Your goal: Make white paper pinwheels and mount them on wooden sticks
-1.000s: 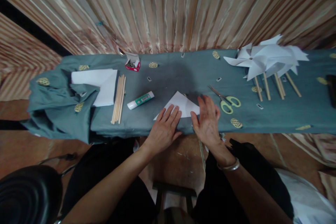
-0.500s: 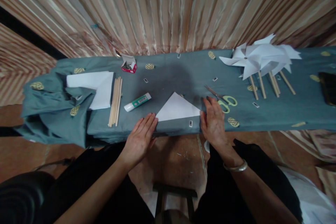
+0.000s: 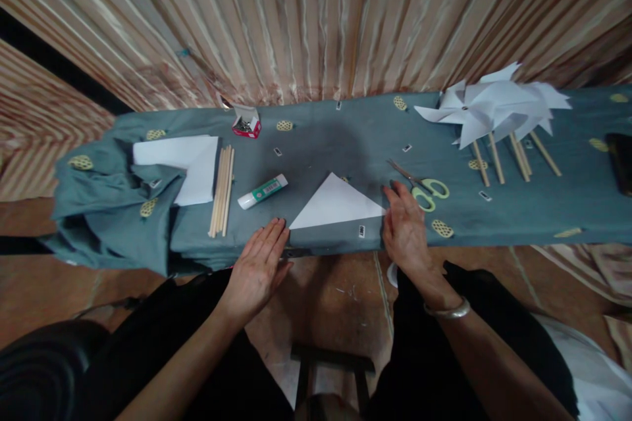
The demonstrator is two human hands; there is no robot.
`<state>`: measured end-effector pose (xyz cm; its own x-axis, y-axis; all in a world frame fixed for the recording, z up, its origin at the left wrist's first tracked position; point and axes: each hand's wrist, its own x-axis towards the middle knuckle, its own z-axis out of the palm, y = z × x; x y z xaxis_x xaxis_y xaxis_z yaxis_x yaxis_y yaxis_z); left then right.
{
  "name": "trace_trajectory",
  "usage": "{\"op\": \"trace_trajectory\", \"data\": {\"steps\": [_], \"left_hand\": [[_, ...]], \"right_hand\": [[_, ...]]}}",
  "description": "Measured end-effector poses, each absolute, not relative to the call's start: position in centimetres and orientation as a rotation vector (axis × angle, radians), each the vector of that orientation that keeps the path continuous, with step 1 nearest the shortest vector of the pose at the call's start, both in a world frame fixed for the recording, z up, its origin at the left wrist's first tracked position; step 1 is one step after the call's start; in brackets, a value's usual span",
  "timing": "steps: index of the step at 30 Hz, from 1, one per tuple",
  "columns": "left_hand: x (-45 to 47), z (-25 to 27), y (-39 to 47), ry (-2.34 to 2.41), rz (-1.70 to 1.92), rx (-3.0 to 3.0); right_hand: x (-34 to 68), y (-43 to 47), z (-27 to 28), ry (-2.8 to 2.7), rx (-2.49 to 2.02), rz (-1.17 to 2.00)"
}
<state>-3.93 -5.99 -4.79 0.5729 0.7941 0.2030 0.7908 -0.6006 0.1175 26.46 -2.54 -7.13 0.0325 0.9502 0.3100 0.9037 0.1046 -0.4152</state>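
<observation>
Far left: white paper (image 3: 197,177), then wooden sticks (image 3: 222,191) lying side by side. Red box (image 3: 247,125) toward the back; glue stick (image 3: 263,191) nearer you. Your left hand (image 3: 257,266) lies flat, fingers extended, at the left corner of the paper triangle (image 3: 336,204), which rests on the cloth (image 3: 345,138) between your hands. Your right hand (image 3: 405,227), fingers bent, is at its right corner; cannot tell if it grips. Scissors (image 3: 423,192) just beside that hand; farther right, paper pinwheels (image 3: 494,108).
</observation>
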Motion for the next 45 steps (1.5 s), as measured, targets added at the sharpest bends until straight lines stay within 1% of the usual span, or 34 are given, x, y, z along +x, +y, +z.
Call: {"op": "trace_trajectory", "data": {"steps": [6,12,19,26,29,31,36,45], "left_hand": [[-3.9,-4.2,-5.6,1.386,0.508,2.686],[-3.0,-2.9,-3.6,1.447,0.573,2.362],[-0.8,-3.4,-0.1,1.323,0.664,1.963],[0.0,-2.7,0.6,1.270,0.748,1.576],[0.1,-2.5,0.7,1.226,0.788,1.492],[0.3,-2.3,0.7,1.192,0.779,1.456],[0.6,-1.7,0.4,1.146,0.625,1.375],[0.5,-1.6,0.7,1.012,0.757,1.241]], "right_hand": [[26.9,-2.4,-6.4,-1.801,-1.719,0.218],[25.7,-2.0,-5.4,-1.864,-1.720,0.302],[25.6,-1.1,-4.8,-1.691,-1.633,0.614],[25.7,-0.7,-4.2,-1.468,-1.378,0.990],[25.8,-0.4,-4.0,-1.427,-1.324,1.088],[25.7,-0.2,-3.8,-1.422,-1.312,1.104],[25.5,0.2,-3.4,-1.451,-1.302,1.059],[25.5,0.5,-3.6,-1.435,-1.285,1.050]]}}
